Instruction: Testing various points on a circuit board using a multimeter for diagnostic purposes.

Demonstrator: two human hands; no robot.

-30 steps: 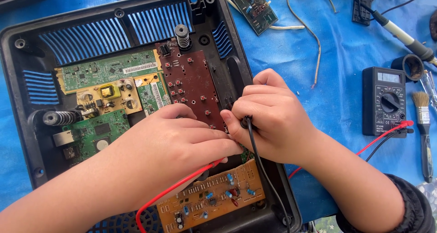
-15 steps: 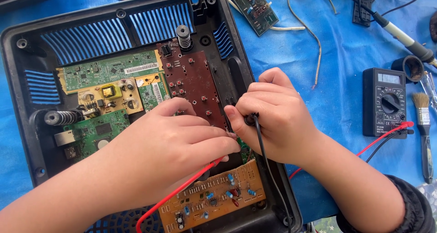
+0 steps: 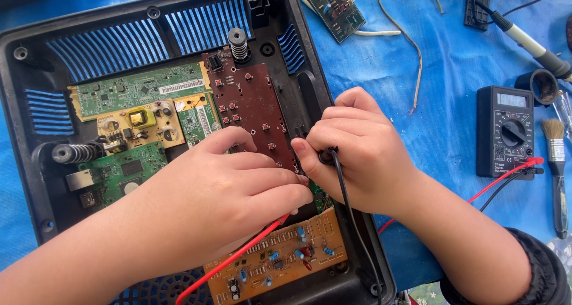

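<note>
Blue tarp [image 3: 369, 78] covers the whole bench, w/ an opened black plastic casing [image 3: 36, 102] sitting on it full of boards.

Right hand [image 3: 363, 156] is closed around the black probe [image 3: 326, 157], pinched betw thumb and fingers; its black lead [image 3: 351, 221] runs down toward the bottom edge of the pic. Left hand [image 3: 226, 192] is curled narrow over the red probe, which is mostly hidden, only the red lead [image 3: 238, 257] shows, trailing out down-left. Both tips seem to be pressed at the lower end of the dark red button board [image 3: 250, 102], but the contact itself is under the fingers, can't tell exactly.

Vs a sec ago: barely any change. Hands are on the same spot, right hand maybe shifted a hair, black lead hangs a bit straighter. Reads to me like probes parked on one test point, holding for a reading.

Black probe long axis: roughly vertical in frame, tip pointing up/away into the board, cable end toward the person.

Further out: green boards [image 3: 137, 90], orange board [image 3: 280, 263] below the hands, multimeter [image 3: 506, 132] off right, brush [image 3: 557, 162] and soldering iron [image 3: 524, 39] past it.
</note>
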